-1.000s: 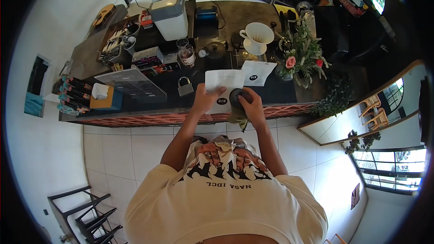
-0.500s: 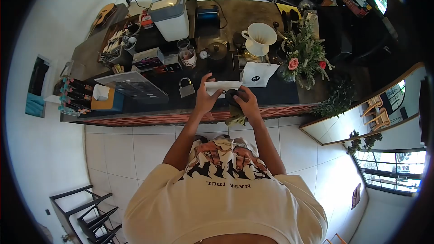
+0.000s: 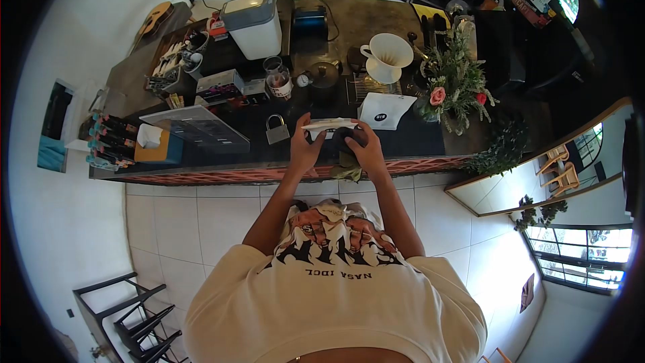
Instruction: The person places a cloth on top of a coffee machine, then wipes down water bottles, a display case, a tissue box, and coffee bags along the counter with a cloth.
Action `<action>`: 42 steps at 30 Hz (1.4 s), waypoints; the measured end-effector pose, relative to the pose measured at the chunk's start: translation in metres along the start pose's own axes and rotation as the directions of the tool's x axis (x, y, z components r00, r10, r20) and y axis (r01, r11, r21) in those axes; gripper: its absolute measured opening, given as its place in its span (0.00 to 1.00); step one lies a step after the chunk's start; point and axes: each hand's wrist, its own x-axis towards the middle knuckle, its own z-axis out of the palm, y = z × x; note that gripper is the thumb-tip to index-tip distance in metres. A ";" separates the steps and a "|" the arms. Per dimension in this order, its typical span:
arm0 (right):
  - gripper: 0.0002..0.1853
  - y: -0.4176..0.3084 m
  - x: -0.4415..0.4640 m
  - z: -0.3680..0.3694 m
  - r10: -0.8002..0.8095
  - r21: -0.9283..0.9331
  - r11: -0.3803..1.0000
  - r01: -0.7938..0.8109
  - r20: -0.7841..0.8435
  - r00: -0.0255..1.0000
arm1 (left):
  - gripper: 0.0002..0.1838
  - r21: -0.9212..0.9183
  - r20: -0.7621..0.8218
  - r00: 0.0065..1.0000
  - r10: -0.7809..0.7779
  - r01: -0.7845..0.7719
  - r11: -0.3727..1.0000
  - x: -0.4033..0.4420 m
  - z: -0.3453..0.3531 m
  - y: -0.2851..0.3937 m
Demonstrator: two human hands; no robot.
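Between my two hands, at the front edge of the dark counter, is a white pouch (image 3: 329, 125) with a dark mark on its face. My left hand (image 3: 306, 146) grips its left end, thumb in front. At the right end my right hand (image 3: 367, 149) holds the pouch together with a dark rounded object (image 3: 342, 137), whose kind I cannot make out. Below the hands hangs an olive-green cloth (image 3: 347, 169). Just behind lies another white pouch (image 3: 384, 111) with a round black logo. A grey padlock-shaped thing (image 3: 277, 131) stands left of my left hand.
Farther back are a white dripper (image 3: 386, 57), a dark kettle (image 3: 322, 75), a glass vessel (image 3: 277, 79) and a lidded white bin (image 3: 254, 25). Flowers (image 3: 453, 87) stand at the right. A slanted clear panel (image 3: 198, 129) and a tissue box (image 3: 158, 146) are at the left.
The white pouch has tipped, so its dark-marked face and narrow top edge now show. My right hand has shifted slightly, and the fingers of my left hand have closed in on the pouch.
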 end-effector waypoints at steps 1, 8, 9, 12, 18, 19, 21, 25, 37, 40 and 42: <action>0.27 0.002 0.000 -0.001 0.001 0.021 1.000 -0.001 0.011 1.000 | 0.34 -0.016 0.004 1.000 -0.019 0.019 1.000 0.000 0.000 0.002; 0.28 0.014 -0.003 -0.007 0.034 0.050 0.998 -0.032 -0.055 0.998 | 0.32 -0.051 0.036 0.992 -0.119 0.121 0.991 -0.004 0.001 -0.001; 0.28 0.014 -0.005 -0.009 0.033 0.050 0.998 -0.031 -0.057 0.998 | 0.33 -0.050 0.007 0.991 -0.133 0.134 0.990 -0.005 0.002 -0.002; 0.26 0.017 -0.013 -0.015 0.061 0.096 0.994 -0.055 -0.057 0.996 | 0.35 -0.032 -0.047 0.984 -0.172 0.170 0.985 -0.010 0.004 -0.013; 0.19 0.017 -0.052 -0.024 0.177 0.348 0.925 -0.155 -0.032 0.984 | 0.39 0.018 0.361 0.816 -0.452 0.479 0.878 -0.043 -0.022 0.014; 0.18 0.016 -0.057 -0.024 0.197 0.440 0.882 -0.170 -0.015 0.980 | 0.38 0.046 0.484 0.767 -0.422 0.459 0.887 -0.050 -0.024 0.009; 0.16 0.019 -0.065 -0.025 0.214 0.530 0.829 -0.180 -0.004 0.977 | 0.34 -0.054 0.556 0.747 -0.364 0.470 0.881 -0.063 -0.023 0.032; 0.12 0.014 -0.073 -0.025 0.162 0.418 0.893 -0.168 0.050 0.986 | 0.26 -0.160 0.648 0.749 -0.139 0.313 0.936 -0.072 -0.007 0.055; 0.07 0.010 -0.087 -0.004 -0.030 -0.013 1.000 0.027 -0.302 0.953 | 0.10 -0.075 0.708 0.697 -0.117 0.239 0.968 -0.047 -0.018 0.047; 0.06 0.001 -0.090 0.005 -0.032 0.036 0.998 0.049 -0.379 0.925 | 0.07 -0.164 0.770 0.628 -0.112 0.365 0.916 -0.031 -0.021 0.053; 0.06 -0.008 -0.085 0.008 -0.013 0.093 0.994 0.058 -0.426 0.905 | 0.08 -0.157 0.806 0.585 -0.085 0.350 0.924 -0.020 -0.023 0.067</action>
